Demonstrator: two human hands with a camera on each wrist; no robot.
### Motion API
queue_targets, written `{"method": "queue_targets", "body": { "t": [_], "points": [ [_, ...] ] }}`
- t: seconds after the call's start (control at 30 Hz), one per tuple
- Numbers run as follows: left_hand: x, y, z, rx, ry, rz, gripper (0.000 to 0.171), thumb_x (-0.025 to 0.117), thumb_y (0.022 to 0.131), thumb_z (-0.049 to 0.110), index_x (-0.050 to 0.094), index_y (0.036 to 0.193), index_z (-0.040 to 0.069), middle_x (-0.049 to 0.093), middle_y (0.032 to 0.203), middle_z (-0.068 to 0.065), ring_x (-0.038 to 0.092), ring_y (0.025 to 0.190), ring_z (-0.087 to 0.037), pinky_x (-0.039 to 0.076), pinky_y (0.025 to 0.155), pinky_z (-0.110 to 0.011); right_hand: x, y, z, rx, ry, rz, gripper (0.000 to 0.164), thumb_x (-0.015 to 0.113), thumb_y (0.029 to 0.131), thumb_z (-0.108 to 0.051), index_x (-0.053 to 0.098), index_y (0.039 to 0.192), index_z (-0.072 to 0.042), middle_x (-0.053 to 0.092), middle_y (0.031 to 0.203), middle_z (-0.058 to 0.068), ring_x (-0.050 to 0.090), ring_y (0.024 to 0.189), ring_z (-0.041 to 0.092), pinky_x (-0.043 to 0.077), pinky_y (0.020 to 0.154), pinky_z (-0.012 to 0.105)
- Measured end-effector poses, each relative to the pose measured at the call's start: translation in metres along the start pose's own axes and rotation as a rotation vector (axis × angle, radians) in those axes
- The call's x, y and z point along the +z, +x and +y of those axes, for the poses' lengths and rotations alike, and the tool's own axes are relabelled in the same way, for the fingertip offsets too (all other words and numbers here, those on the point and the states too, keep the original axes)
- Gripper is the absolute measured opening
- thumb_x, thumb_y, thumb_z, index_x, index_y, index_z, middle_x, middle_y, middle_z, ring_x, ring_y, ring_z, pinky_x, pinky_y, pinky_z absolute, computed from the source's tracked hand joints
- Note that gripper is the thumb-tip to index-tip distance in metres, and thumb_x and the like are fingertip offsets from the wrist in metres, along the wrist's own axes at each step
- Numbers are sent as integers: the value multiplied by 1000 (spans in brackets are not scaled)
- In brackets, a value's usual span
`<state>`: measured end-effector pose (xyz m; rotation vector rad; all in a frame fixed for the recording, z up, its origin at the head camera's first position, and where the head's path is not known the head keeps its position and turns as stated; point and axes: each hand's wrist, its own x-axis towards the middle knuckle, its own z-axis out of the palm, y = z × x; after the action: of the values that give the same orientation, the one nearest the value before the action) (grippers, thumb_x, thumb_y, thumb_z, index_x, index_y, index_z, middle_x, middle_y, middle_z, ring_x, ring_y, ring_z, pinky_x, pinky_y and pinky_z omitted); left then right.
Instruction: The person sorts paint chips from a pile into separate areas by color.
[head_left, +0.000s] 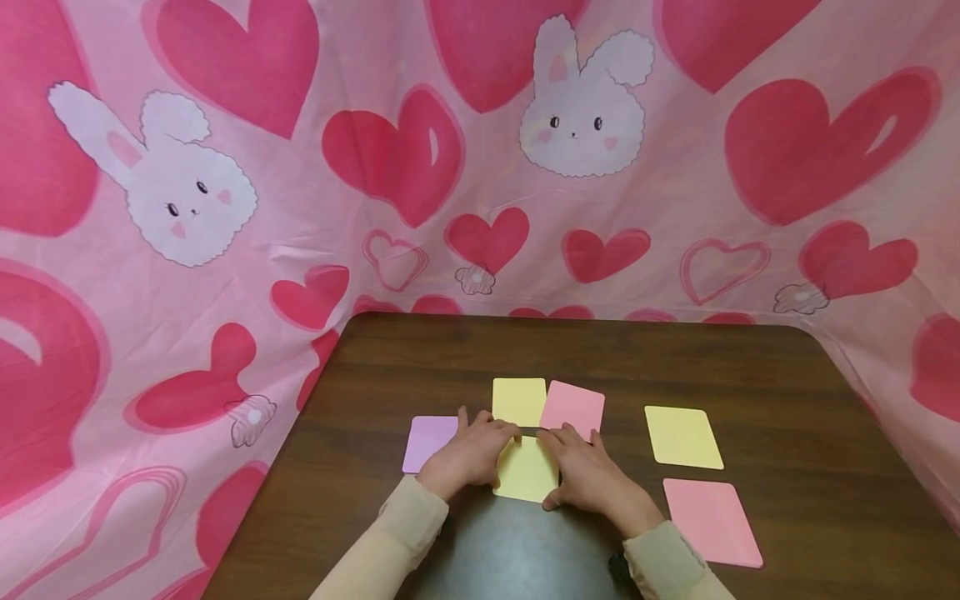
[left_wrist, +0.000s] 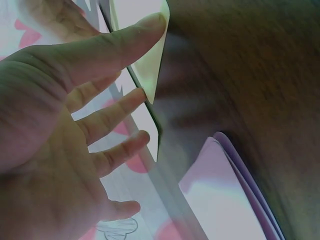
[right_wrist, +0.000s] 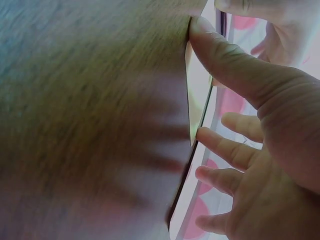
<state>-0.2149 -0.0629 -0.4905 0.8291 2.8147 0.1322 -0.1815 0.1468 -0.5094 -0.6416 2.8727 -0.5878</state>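
Observation:
In the head view a yellow square card (head_left: 527, 469) lies between my two hands on the dark wooden table. My left hand (head_left: 471, 450) touches its left side, thumb near the lower corner and index finger near the upper one. Against the right side rests my right hand (head_left: 588, 471), also with thumb low and index finger high. The left wrist view shows the left thumb (left_wrist: 150, 25) on the card's edge, the other fingers spread. In the right wrist view the right thumb (right_wrist: 202, 30) meets one corner, and a fingertip is close to the other.
Behind my hands are another yellow card (head_left: 519, 402) and a pink card (head_left: 573, 407). A purple card stack (head_left: 429, 442) lies left. Towards the right sit a yellow card (head_left: 684, 437) and a pink card (head_left: 712, 521). A heart-and-rabbit cloth (head_left: 450, 183) hangs behind the table.

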Motion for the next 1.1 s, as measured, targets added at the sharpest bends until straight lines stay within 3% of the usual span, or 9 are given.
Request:
{"method": "queue_targets", "body": {
  "t": [0.37,0.53,0.77,1.1],
  "points": [
    [-9,10,5,11,32,-85,61,98,59,16,63,109,26,60,116,2,47,115,-25,27,109,-70,-1,4,-1,-19,-41,25,102,99,55,-40,52,142,-11,57,127,7,46,125,28,27,106,74],
    [-11,13,7,-3,32,-127,61,97,61,16,62,109,26,57,113,2,46,113,-24,29,109,-67,-2,8,-2,-22,-68,9,105,100,51,-41,52,140,-12,56,118,8,47,123,32,25,106,76],
    [-10,14,8,-9,41,-142,62,98,58,18,61,107,28,55,110,3,46,108,-22,32,104,-61,-5,15,-1,0,-69,-40,109,102,46,-44,53,139,-14,55,114,9,46,121,37,22,106,77],
    [-6,13,6,-5,43,-123,70,98,59,18,60,117,29,55,124,4,44,114,-23,31,106,-63,-5,17,-2,1,-71,-56,109,102,45,-44,54,138,-14,54,114,9,45,118,36,22,107,75]
  ]
}}
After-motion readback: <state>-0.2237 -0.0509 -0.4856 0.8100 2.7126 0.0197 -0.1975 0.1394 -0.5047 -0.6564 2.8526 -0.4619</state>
